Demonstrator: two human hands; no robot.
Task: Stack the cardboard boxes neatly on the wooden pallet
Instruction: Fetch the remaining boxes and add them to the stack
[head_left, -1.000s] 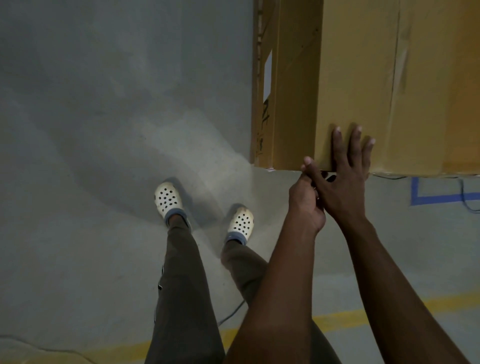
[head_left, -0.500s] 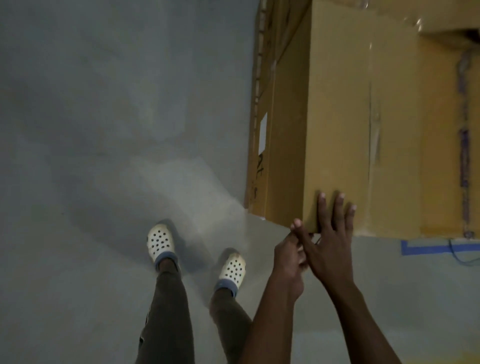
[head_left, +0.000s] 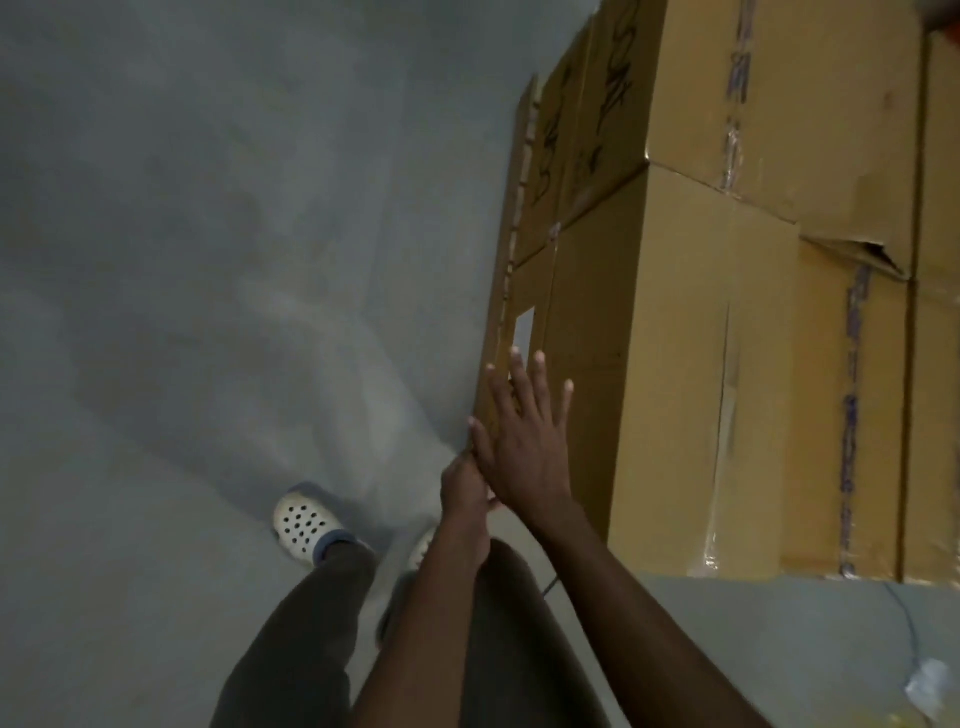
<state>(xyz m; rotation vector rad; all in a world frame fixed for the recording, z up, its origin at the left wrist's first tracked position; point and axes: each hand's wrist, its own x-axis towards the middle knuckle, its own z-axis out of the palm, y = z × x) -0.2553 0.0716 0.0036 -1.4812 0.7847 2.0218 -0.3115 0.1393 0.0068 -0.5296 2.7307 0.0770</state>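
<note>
**Flat palm on the near box**

Head view: the right hand (head_left: 524, 441) lies spread, fingers straight, against the side of the tall brown cardboard box (head_left: 675, 364) at 3 o'clock. The left hand (head_left: 465, 491) sits at its 7 o'clock, and its grip cannot be told.

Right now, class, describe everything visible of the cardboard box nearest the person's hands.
The nearest cardboard box is plain brown, upright, flush against neighbouring boxes. A taped seam runs along its lit top. The right hand spreads flat against the shaded side by the near corner, left hand just below it. The white label there may belong to a lower box.
</note>
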